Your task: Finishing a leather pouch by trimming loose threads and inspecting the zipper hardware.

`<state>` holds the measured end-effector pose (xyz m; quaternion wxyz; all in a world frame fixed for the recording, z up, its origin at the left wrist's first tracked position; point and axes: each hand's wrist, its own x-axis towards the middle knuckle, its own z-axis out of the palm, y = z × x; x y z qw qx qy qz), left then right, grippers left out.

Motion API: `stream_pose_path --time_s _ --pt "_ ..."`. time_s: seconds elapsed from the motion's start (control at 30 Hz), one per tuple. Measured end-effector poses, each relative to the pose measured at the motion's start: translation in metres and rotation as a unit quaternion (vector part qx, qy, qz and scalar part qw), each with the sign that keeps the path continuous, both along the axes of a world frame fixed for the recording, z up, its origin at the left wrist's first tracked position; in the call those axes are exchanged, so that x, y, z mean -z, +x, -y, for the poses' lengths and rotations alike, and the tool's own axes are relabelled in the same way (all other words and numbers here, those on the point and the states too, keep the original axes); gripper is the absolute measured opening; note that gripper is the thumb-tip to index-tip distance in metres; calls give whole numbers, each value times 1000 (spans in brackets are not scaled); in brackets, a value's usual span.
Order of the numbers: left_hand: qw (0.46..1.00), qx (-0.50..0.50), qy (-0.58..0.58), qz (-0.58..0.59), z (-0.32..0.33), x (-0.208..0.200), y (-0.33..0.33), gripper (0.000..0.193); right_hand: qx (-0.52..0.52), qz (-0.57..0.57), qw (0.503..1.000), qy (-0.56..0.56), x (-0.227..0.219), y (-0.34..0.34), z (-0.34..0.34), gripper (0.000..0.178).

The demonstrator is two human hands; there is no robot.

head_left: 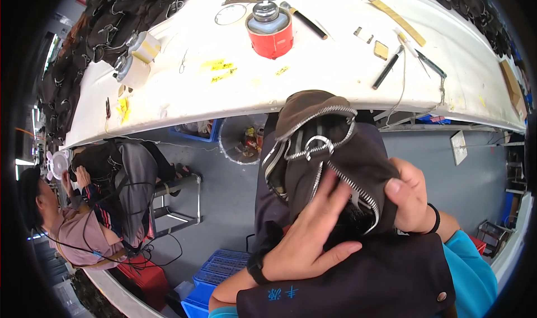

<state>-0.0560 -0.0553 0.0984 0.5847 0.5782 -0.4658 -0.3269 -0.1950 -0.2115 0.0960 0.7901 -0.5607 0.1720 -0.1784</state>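
On my lap, against the table's front edge, rests a soft dark brown bag-like piece with silver-toothed zips and a pale-edged loop near its top. One zip gapes open toward me, showing a dark inside. My right hand grips the piece's right side, thumb on top and fingers curled around the fabric. Across the front near the open zip lies my left hand, its fingers stretched out and thumb apart. Its fingertips touch the fabric beside the zip and are slightly blurred.
The white table holds a red tub with a metal-topped jar, a black-handled tool, pens and a yellowish strip. Dark pieces are heaped behind. A co-worker sits left; a lined bin stands below.
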Motion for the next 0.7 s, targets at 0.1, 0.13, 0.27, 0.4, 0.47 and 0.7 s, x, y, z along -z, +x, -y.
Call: stream_pose_path --time_s 0.1,0.13,0.27,0.4,0.47,0.7 --pt "976 79 -130 154 -8 6 7 49 41 -5 995 91 -1 7 2 34" --pt "970 4 -132 202 -15 12 8 44 -8 12 995 100 3 1 9 43" --pt "912 -250 -77 316 5 15 4 49 3 -8 994 110 -1 7 -2 39" --pt "872 -308 -38 377 19 30 14 55 -84 8 996 -15 4 3 -2 19" --pt "873 -329 -74 351 19 25 34 45 -120 42 982 -139 9 2 7 28" --pt "837 -245 -189 450 10 -33 49 31 66 153 869 -465 -27 13 14 29"
